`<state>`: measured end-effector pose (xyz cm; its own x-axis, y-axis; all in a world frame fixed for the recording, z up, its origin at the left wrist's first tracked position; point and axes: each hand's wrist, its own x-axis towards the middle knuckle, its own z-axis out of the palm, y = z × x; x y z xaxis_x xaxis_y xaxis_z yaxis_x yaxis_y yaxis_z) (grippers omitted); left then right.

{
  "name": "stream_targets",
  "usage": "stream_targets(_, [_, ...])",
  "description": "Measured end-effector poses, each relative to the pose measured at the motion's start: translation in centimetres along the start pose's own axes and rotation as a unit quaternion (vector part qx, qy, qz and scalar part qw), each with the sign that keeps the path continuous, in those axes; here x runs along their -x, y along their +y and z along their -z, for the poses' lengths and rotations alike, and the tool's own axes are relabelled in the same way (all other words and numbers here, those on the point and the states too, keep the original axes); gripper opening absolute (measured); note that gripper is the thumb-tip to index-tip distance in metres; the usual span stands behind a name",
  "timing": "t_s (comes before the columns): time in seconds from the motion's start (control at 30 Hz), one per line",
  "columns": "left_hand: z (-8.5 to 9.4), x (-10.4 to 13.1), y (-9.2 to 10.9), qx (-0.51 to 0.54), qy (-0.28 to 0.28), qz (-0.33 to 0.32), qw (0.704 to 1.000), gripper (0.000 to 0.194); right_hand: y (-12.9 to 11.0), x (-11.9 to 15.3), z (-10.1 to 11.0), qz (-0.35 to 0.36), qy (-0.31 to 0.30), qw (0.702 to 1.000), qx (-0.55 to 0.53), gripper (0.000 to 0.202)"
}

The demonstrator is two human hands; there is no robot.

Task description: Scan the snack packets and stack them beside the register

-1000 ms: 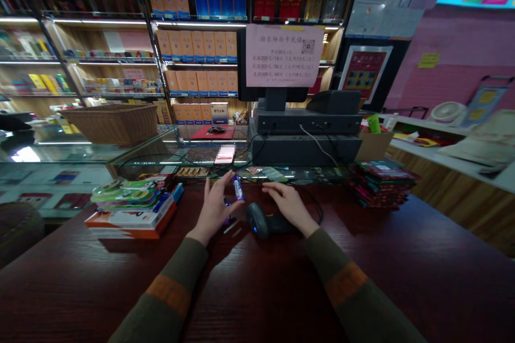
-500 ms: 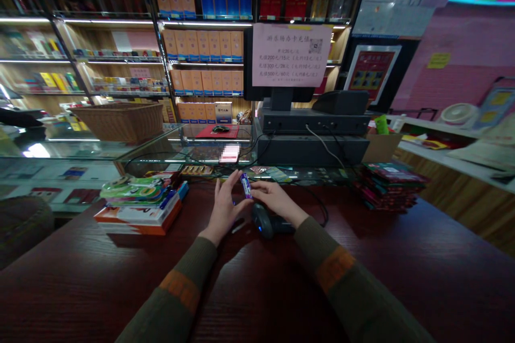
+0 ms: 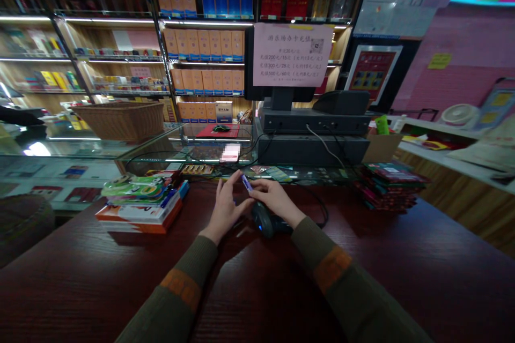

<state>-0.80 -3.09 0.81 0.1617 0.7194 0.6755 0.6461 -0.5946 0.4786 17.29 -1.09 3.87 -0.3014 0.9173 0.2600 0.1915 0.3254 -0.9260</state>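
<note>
A small purple and white pack [image 3: 247, 183] is pinched between the fingertips of my right hand [image 3: 273, 198], tilted with a narrow side showing. My left hand [image 3: 223, 208] is beside it with thumb and fingers spread apart; its fingertips are near the pack, and whether they touch it is unclear. Just below the hands, a black barcode scanner [image 3: 263, 221] with a small blue light lies on the dark red table [image 3: 257, 289], its handle partly behind my right wrist.
Boxes and green packaged items [image 3: 139, 206] are piled at the left. A stack of dark packets [image 3: 392, 187] stands at the right. Beyond the table are a glass counter, a wicker basket [image 3: 120, 120] and a register monitor with a pink sign [image 3: 289, 56].
The purple pack has been turned in my right fingers, from its broad face to a narrower side. Both hands stay in nearly the same place.
</note>
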Motion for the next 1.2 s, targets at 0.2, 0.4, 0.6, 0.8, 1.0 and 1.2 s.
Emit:
stream_targets(0.2, [0.7, 0.0, 0.3, 0.028, 0.007, 0.012, 1.000, 0.061, -0.5, 0.5, 0.4, 0.052, 0.081, 0.973, 0.209, 0.028])
stream_targets(0.4, [0.9, -0.2, 0.5, 0.043, 0.033, 0.028, 0.998, 0.053, -0.8, 1.0, 0.7, 0.108, 0.121, 0.921, 0.354, 0.036])
stream_targets(0.6, [0.9, -0.2, 0.2, 0.042, 0.039, 0.030, 0.998, 0.048, -0.7, 1.2, 1.1, 0.144, 0.122, 0.911, 0.367, 0.034])
stream_targets(0.8, [0.9, -0.2, 0.2, 0.049, 0.045, 0.015, 0.998, 0.049, -0.8, 1.4, 1.2, 0.140, 0.127, 0.913, 0.361, 0.032])
stream_targets(1.0, [0.9, -0.2, 0.1, 0.032, 0.038, 0.021, 0.999, 0.044, -0.9, 1.5, 1.2, 0.123, 0.117, 0.918, 0.360, 0.030])
stream_targets(1.2, [0.8, 0.0, -0.5, -0.027, 0.034, -0.020, 0.999, 0.026, -0.8, 1.3, 1.6, 0.137, 0.101, 0.920, 0.353, 0.031])
